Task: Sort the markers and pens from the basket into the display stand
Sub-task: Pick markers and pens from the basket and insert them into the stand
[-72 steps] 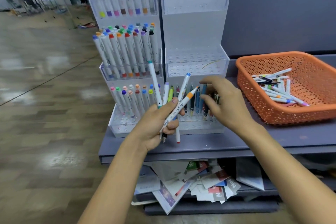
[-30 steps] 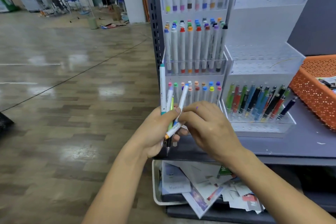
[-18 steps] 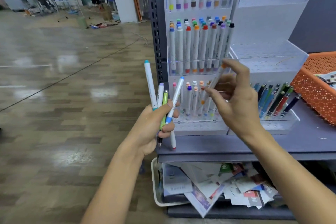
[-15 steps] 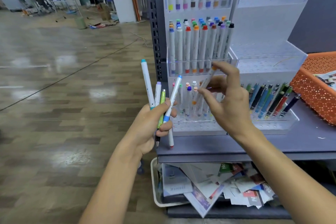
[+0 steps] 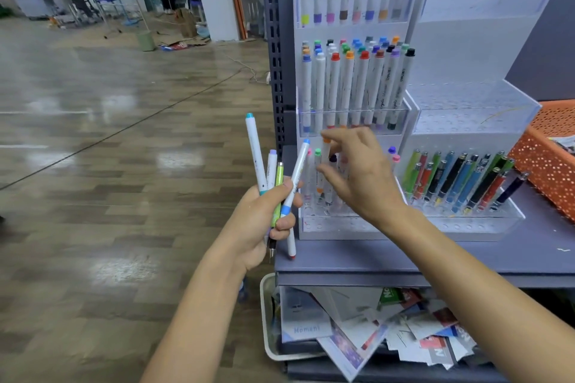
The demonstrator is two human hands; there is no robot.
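Observation:
My left hand (image 5: pixel 264 214) grips a bundle of several pens: a teal-capped marker (image 5: pixel 253 149), a purple-capped marker (image 5: pixel 272 165), a green pen (image 5: pixel 278 193) and a blue-capped marker (image 5: pixel 295 183). My right hand (image 5: pixel 364 177) pinches an orange-capped marker (image 5: pixel 326 158) that stands upright in the bottom row of the left clear display stand (image 5: pixel 342 228), among other markers. The right clear stand (image 5: pixel 466 227) holds a row of coloured pens at its base. The orange basket (image 5: pixel 547 165) is cut off at the right edge.
Both stands sit on a grey shelf (image 5: pixel 404 258). A bin of loose papers (image 5: pixel 342 336) lies below it. Upper tiers of the left stand are full of capped markers (image 5: pixel 351 87). Wooden floor stretches left, with people far back.
My right hand took the orange-capped marker from the bundle in my left hand, lifted it toward the left stand and lowered it into the bottom row. The view shifted left.

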